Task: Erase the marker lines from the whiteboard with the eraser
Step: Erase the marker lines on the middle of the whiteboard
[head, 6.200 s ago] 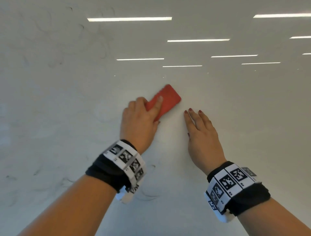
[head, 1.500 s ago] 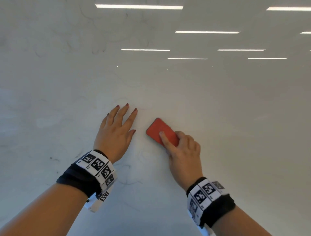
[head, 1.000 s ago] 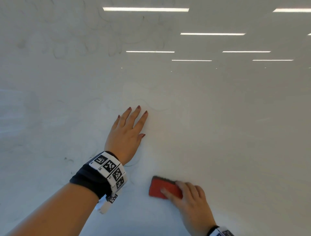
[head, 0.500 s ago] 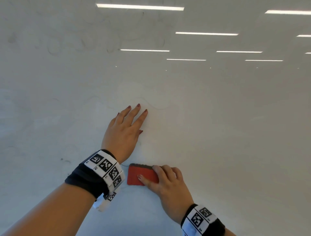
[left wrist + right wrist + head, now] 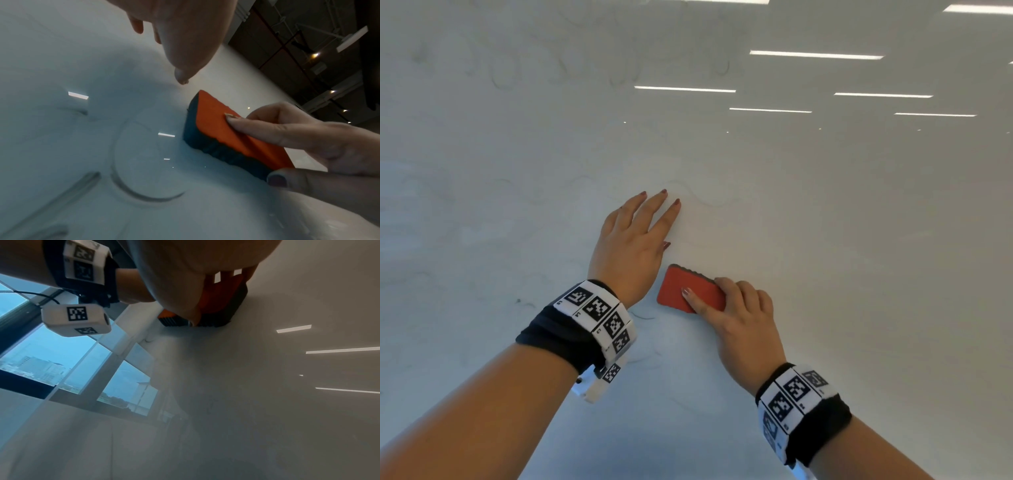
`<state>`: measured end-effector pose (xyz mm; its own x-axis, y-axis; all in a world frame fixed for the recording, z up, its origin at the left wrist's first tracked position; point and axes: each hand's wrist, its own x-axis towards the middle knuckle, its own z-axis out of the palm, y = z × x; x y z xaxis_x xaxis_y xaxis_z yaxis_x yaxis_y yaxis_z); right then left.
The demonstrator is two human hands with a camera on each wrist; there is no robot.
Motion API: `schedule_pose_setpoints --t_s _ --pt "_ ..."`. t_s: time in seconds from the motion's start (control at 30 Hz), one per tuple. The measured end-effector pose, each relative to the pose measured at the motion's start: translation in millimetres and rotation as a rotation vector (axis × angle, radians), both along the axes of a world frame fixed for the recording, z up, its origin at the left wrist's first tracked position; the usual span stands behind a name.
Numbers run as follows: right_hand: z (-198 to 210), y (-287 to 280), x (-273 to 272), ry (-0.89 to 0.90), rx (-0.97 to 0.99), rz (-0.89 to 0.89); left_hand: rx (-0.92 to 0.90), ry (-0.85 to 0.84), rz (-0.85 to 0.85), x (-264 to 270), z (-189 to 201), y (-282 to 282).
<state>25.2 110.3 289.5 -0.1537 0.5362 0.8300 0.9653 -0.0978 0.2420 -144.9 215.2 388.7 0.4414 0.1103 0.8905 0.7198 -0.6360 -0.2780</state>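
Plenty of faint lines left on our board [image 5: 825, 274]. Our left hand [image 5: 631, 246] lies flat and spread, bracing. Our right hand [image 5: 743, 322] pinches the eraser [image 5: 681, 291] just beside it, felt down. We should press evenly and sweep down over the curl [image 5: 643, 318].

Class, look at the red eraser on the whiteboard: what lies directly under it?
The eraser, gripped by the right hand, has its dark pad pressed flat on the whiteboard. Faint marker lines show beside it; whether any lie beneath is hidden by the pad.
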Motion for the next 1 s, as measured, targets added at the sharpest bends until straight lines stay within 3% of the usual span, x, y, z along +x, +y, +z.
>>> schedule_pose_setpoints --t_s 0.3,0.43,0.53,0.67,0.83,1.0 --pt "-41 0 -12 -0.191 -0.247 0.03 -0.112 -0.034 0.037 -11 -5 5" --pt "-45 -12 10 -0.118 -0.131 0.018 -0.113 -0.021 0.035 -13 -3 6" --pt "-23 -11 13 0.067 0.018 -0.028 -0.104 -0.01 0.041 -15 -1 7" --pt "3 5 -8 0.101 0.096 -0.022 -0.078 -0.043 0.025 -22 1 10" --pt "-10 23 -45 -0.029 -0.02 0.022 -0.061 -0.059 0.041 -45 12 17" --pt "-55 26 -56 -0.239 -0.254 0.043 -0.125 -0.021 0.07 -56 13 29"
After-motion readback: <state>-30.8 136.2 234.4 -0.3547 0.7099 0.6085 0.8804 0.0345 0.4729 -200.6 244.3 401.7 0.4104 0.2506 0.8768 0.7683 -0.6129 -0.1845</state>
